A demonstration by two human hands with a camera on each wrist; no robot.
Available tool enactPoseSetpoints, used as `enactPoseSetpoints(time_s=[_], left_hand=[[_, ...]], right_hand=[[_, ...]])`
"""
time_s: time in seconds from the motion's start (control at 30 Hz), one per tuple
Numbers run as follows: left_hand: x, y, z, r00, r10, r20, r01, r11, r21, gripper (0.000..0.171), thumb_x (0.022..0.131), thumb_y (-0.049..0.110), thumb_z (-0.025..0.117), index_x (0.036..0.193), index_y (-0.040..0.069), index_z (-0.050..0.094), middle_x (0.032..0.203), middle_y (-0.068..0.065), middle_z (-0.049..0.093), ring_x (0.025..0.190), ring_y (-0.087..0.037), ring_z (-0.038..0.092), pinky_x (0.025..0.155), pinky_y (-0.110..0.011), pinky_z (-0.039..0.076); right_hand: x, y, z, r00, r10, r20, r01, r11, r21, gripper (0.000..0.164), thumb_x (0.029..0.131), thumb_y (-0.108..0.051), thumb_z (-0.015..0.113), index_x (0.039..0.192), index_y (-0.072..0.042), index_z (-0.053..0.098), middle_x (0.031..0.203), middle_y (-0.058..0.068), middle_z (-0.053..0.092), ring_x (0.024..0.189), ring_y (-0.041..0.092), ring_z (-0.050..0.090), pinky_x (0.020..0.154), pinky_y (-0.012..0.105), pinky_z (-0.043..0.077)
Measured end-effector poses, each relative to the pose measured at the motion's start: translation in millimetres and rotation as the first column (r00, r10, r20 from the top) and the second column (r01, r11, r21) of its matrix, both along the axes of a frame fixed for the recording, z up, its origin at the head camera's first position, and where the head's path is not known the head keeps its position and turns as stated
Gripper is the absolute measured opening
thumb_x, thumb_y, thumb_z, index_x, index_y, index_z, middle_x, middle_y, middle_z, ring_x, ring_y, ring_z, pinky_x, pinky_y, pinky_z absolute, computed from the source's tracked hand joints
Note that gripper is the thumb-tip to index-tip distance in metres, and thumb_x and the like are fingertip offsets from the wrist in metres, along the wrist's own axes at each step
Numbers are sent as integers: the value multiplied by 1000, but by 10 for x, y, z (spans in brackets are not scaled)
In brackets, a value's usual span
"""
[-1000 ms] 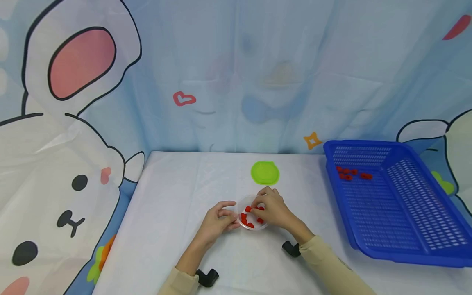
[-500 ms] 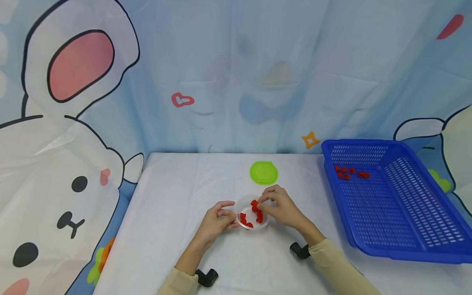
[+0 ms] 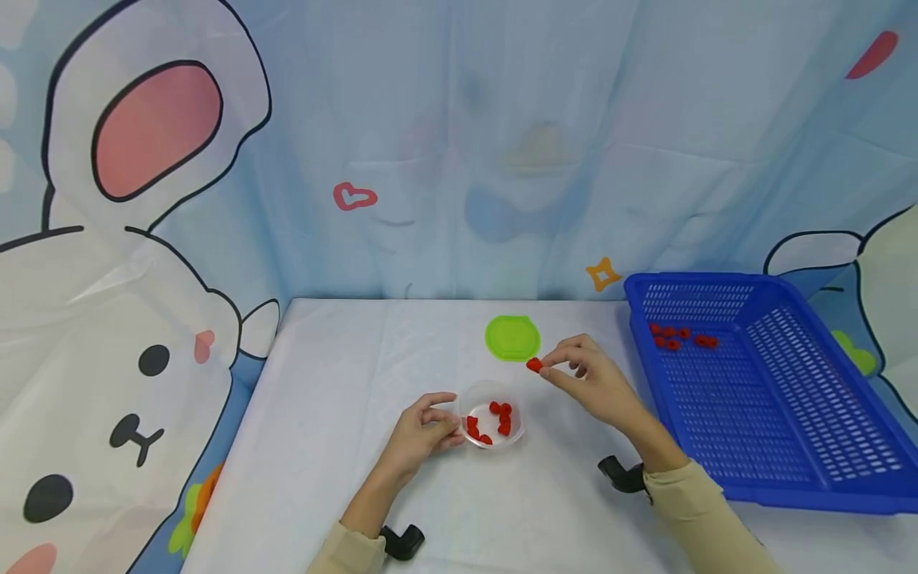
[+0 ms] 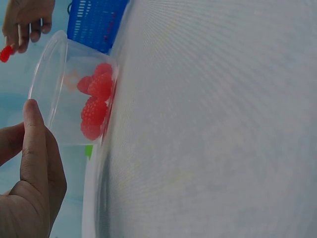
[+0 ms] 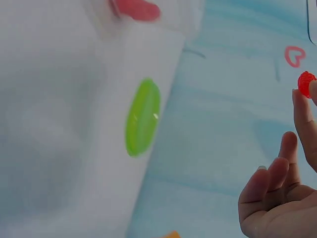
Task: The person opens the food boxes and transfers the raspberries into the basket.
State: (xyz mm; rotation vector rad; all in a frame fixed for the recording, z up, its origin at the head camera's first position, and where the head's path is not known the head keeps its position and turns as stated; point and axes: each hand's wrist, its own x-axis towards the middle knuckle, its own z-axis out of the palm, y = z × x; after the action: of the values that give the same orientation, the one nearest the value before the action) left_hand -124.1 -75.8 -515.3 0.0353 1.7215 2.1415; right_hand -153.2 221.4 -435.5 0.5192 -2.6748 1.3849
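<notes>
A clear round plastic cup point(image 3: 475, 393) stands on the white table with several red raspberries point(image 4: 94, 110) on its bottom. My left hand point(image 3: 425, 426) holds the cup at its left side; in the left wrist view a fingertip lies right at the rim. Up and to the right of the cup, my right hand point(image 3: 591, 381) pinches one raspberry point(image 3: 534, 364) between thumb and forefinger, raised in the air. The right wrist view shows that raspberry point(image 5: 306, 84) at the fingertips, the other fingers loosely bent. Behind the cup lies a green lid point(image 3: 512, 338).
At the right stands a large blue basket point(image 3: 746, 414) with several small red pieces point(image 3: 672, 338) near its far left corner. A printed curtain point(image 3: 459, 143) hangs behind the table. Each wrist wears a black camera mount point(image 3: 403, 542).
My right hand has lifted a raspberry out of the cup and moved it up and to the right. The left hand has stayed at the cup.
</notes>
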Motion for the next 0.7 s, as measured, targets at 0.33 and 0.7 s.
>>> enactPoseSetpoints(time_s=[0.33,0.7], left_hand=[[-9,-10,10,1000,4,1,-4,1000,-5,45,95,1,67,138,-3,51,97,-13,63,83,-22,70,83,-37,60],[-5,-21,-15,1000,0,6,0,1000,-18,46,96,3,67,138,-2,51,98,-13,63,85,-22,70,84,-37,60]], right_hand=[[-56,668,530,989,-144,-45,149,980,135,23,99,-26,66,107,-5,74,118,10,49,85,22,42,62,27,41],[-437,1641,428,943,-320,93,288,923,255,58,102,-45,55,128,7,61,142,34,40,115,51,45,76,60,50]])
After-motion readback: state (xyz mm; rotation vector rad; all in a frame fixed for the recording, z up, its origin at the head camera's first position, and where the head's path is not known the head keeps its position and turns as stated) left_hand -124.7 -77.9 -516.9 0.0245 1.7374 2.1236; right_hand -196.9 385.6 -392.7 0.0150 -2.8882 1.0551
